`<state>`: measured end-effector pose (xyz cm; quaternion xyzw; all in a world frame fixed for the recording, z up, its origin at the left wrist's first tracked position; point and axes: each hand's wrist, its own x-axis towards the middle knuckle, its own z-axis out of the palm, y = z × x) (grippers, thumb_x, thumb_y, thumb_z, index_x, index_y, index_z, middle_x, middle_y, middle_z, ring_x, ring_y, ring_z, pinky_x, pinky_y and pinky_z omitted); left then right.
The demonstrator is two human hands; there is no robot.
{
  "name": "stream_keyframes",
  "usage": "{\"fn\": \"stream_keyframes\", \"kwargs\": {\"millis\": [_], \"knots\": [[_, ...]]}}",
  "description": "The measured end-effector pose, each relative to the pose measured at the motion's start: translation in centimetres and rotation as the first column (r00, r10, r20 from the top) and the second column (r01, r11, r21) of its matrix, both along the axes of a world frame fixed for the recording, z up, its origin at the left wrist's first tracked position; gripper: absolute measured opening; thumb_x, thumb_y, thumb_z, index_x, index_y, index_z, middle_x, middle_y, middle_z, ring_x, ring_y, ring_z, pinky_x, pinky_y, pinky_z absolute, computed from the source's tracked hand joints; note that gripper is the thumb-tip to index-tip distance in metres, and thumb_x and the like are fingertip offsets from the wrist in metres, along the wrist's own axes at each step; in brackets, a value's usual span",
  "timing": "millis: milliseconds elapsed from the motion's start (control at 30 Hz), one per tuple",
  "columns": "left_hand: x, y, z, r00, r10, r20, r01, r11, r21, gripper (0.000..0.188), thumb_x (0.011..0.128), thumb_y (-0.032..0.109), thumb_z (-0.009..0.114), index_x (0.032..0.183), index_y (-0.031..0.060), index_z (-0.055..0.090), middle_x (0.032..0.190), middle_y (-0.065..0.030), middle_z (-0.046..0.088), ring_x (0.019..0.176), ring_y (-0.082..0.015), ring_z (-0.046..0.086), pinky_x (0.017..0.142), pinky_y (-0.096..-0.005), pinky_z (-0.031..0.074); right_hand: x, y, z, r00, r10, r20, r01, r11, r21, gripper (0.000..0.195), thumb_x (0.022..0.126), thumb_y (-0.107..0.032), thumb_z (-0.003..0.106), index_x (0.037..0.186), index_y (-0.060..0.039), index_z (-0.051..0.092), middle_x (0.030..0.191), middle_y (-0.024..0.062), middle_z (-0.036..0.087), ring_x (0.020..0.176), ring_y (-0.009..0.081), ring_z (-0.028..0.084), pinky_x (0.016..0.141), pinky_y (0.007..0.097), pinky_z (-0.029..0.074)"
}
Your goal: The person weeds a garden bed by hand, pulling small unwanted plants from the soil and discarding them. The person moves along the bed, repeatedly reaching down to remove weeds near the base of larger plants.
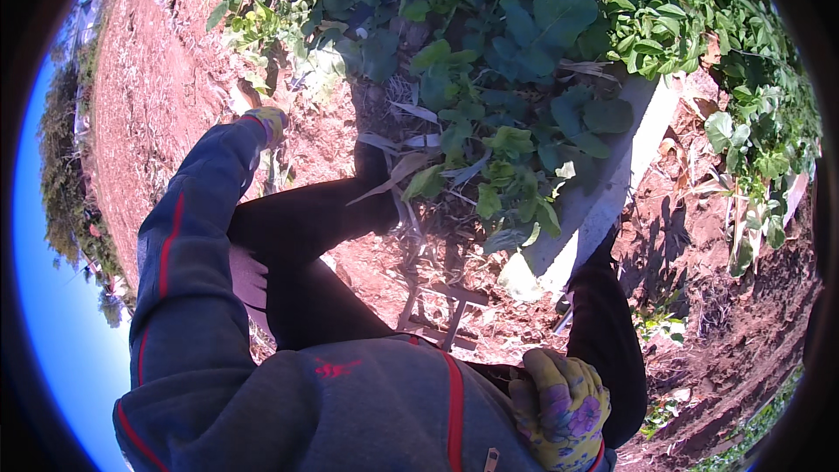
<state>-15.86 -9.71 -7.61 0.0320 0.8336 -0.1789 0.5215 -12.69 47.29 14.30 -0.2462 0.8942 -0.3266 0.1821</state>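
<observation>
My left hand (272, 126), in a yellow patterned glove, is stretched out to the left over sunlit reddish soil. Close by it is a small orange-brown and white thing (244, 97), too unclear to name. Whether the fingers hold anything is hidden. My right hand (565, 406), in a yellow glove with purple flowers, rests with bent fingers near my waist and right thigh; its palm is out of sight. Broad-leaved green plants (518, 78) fill the space before me, partly in my shadow. A pale slab or board (606, 190) slants beside them, near my right leg.
A small metal frame (452, 314) stands on the ground between my legs. Dry leaves and husks (409, 174) lie among the plants. More leafy plants (675, 13) grow at the upper right. Bare tilled soil (151, 78) stretches away on the left.
</observation>
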Motion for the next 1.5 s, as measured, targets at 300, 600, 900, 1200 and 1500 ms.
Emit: {"fn": "stream_keyframes", "kwargs": {"millis": [300, 600, 900, 1200, 1500], "knots": [[-3.1, 19.2, -13.7, 0.597, 0.8, -0.059, -0.428, 0.38, 0.82, 0.036, 0.08, 0.022, 0.062, 0.112, 0.0046, 0.055, 0.1, -0.0096, 0.062, 0.09, -0.0186, 0.059, 0.079, -0.0322, 0.045, -0.4, 0.0, -0.6, 0.998, 0.058, 0.014, -0.058, 0.998, 0.0, 0.033, 0.074, -0.013, 0.065, 0.104, -0.0104, 0.053, 0.086, 0.0063, 0.059, 0.067, 0.0231, 0.057, 0.06, 0.0332, 0.048], [-5.1, 25.9, -17.6, 0.452, 0.88, -0.145, -0.462, 0.37, 0.806, 0.049, 0.075, 0.034, 0.064, 0.112, 0.0046, 0.053, 0.105, -0.0157, 0.059, 0.099, -0.0328, 0.055, 0.083, -0.0362, 0.043, -0.6, 0.1, -1.4, 0.997, 0.029, 0.071, -0.034, 0.997, 0.062, 0.031, 0.076, -0.014, 0.065, 0.104, -0.0104, 0.053, 0.086, 0.0066, 0.059, 0.067, 0.0239, 0.057, 0.059, 0.0339, 0.048], [-6.1, 23.7, -16.5, 0.719, 0.643, -0.265, -0.44, 0.716, 0.543, 0.036, 0.077, 0.033, 0.06, 0.103, 0.009, 0.06, 0.096, -0.0172, 0.059, 0.091, -0.0335, 0.056, 0.073, -0.0398, 0.046, -0.7, 0.2, -1.5, 0.998, 0.012, 0.069, -0.017, 0.997, 0.07, 0.03, 0.076, -0.014, 0.065, 0.103, -0.0104, 0.054, 0.086, 0.0068, 0.06, 0.067, 0.0239, 0.057, 0.058, 0.0332, 0.048], [-4.4, 28.0, -9.3, 0.8, 0.319, -0.508, 0.048, 0.81, 0.584, 0.022, 0.078, 0.023, 0.053, 0.097, 0.0139, 0.057, 0.091, -0.0084, 0.057, 0.083, -0.0282, 0.058, 0.067, -0.0423, 0.044, -0.9, 0.0, -1.1, 0.998, 0.023, 0.055, -0.027, 0.995, 0.091, 0.029, 0.075, -0.013, 0.065, 0.102, -0.0108, 0.055, 0.087, 0.0073, 0.059, 0.069, 0.0242, 0.058, 0.06, 0.0333, 0.049], [-4.7, 6.3, 7.8, 0.632, 0.561, -0.535, -0.2, 0.785, 0.586, 0.027, 0.085, 0.018, 0.053, 0.111, 0.0119, 0.055, 0.087, -0.0125, 0.063, 0.082, -0.0256, 0.061, 0.073, -0.0346, 0.047, -0.3, -1.9, -1.1, 0.996, 0.07, 0.059, -0.073, 0.996, 0.049, 0.023, 0.081, -0.013, 0.059, 0.101, -0.003, 0.057, 0.088, 0.0155, 0.061, 0.076, 0.0309, 0.059, 0.065, 0.0374, 0.049]]}}
